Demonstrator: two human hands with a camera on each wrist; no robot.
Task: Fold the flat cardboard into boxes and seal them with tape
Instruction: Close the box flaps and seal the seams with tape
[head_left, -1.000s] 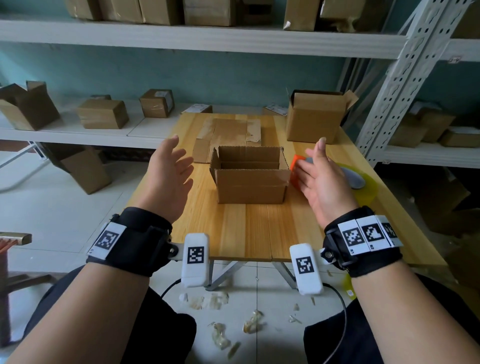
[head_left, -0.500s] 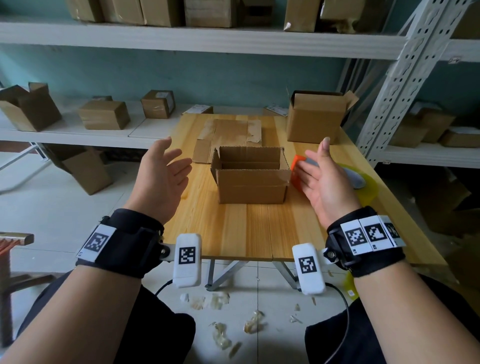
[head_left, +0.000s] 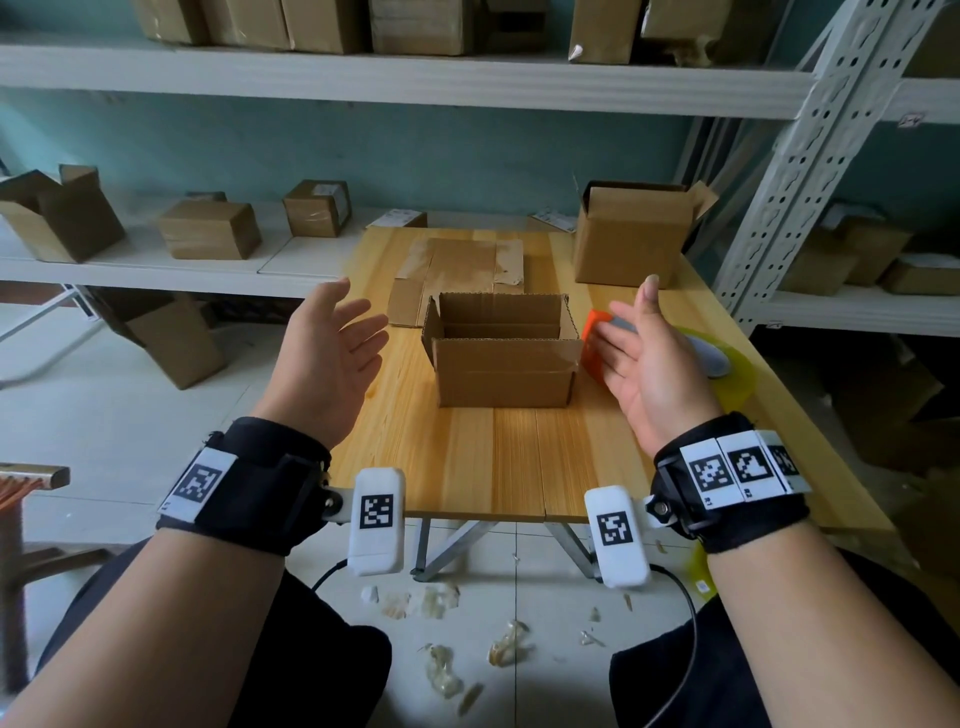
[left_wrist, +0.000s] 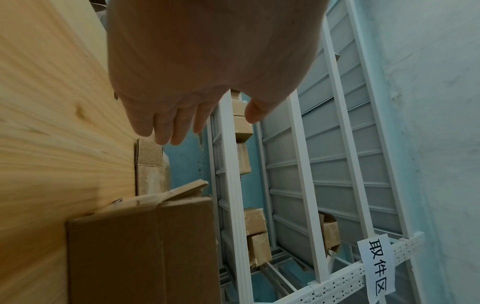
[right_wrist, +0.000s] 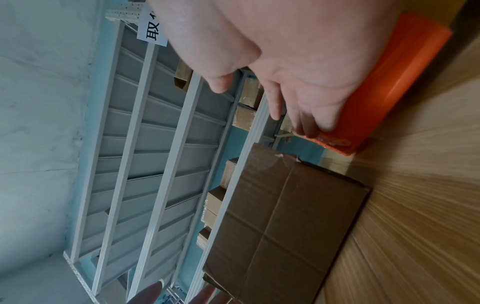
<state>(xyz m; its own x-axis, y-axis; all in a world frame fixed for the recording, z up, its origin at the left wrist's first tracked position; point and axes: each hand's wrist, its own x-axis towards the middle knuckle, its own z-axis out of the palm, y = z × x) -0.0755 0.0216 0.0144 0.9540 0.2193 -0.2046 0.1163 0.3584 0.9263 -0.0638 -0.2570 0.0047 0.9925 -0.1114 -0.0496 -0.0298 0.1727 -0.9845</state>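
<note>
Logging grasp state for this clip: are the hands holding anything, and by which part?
Nothing is held. Left hand and right hand are open, either side of the open box.

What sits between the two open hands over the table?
In the head view, the open box stands on the table between the left hand and right hand; neither touches it.

Both arms are stretched out in front. Left hand and right hand are held up, palms facing each other, fingers loosely spread, gripping nothing.
</note>
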